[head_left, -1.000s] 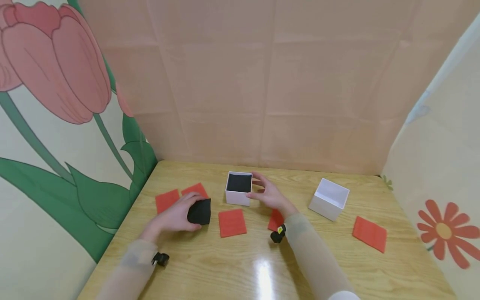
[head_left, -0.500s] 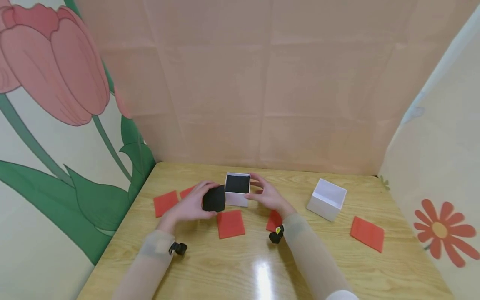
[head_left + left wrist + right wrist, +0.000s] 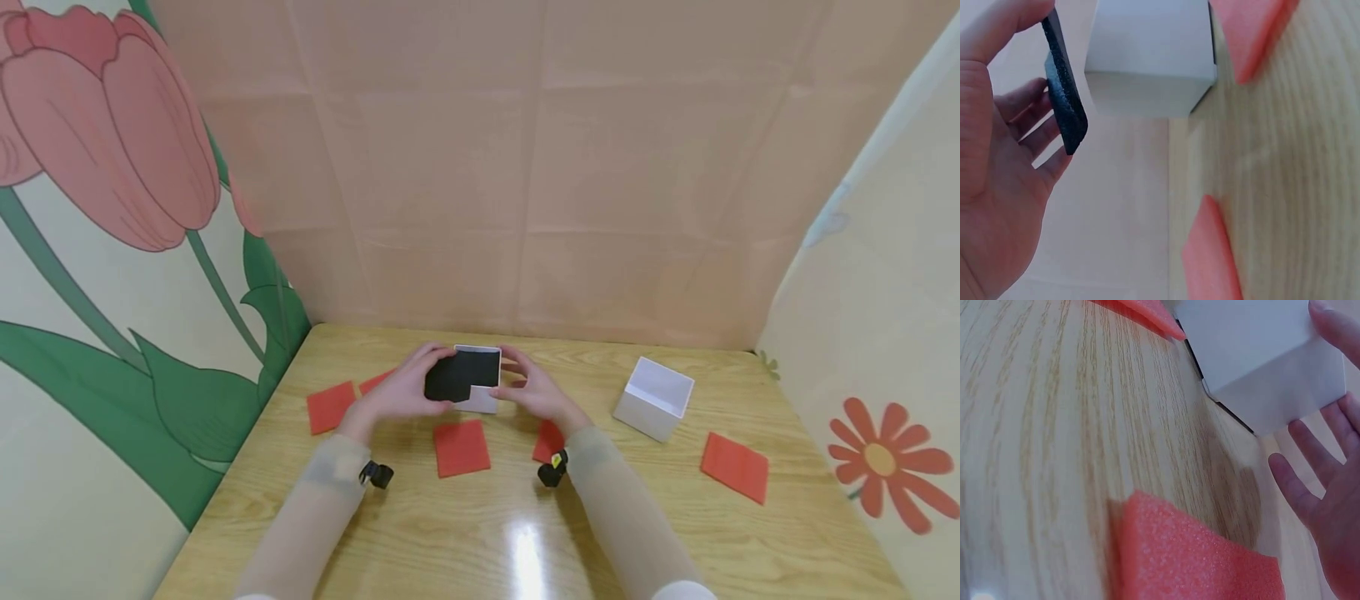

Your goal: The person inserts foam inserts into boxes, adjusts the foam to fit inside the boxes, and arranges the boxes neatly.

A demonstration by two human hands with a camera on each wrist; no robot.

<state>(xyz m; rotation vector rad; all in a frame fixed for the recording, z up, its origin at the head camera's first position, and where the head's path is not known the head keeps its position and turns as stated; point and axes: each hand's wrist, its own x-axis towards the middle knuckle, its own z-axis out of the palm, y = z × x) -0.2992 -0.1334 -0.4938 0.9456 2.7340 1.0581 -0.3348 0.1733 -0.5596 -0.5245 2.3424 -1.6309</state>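
My left hand (image 3: 401,390) holds a square black foam pad (image 3: 447,380) by its edges, thumb on the near side and fingers on the far side. The pad overlaps the open top of a small white box (image 3: 480,402), whose interior shows black at the top. In the left wrist view the foam pad (image 3: 1065,94) is tilted beside and above the box (image 3: 1147,44). My right hand (image 3: 536,390) grips the box at its right side, thumb at the front corner; in the right wrist view its fingertips touch the box wall (image 3: 1285,394).
A second white box (image 3: 656,400), open and with a bare white inside, stands at the right. Several red foam squares lie on the wooden table, one in front of the box (image 3: 462,448) and one far right (image 3: 735,468). A pink cloth (image 3: 525,167) hangs behind.
My left hand has carried the black foam pad right and away from me, from beside the box to over its top. The right hand has stayed at the box.
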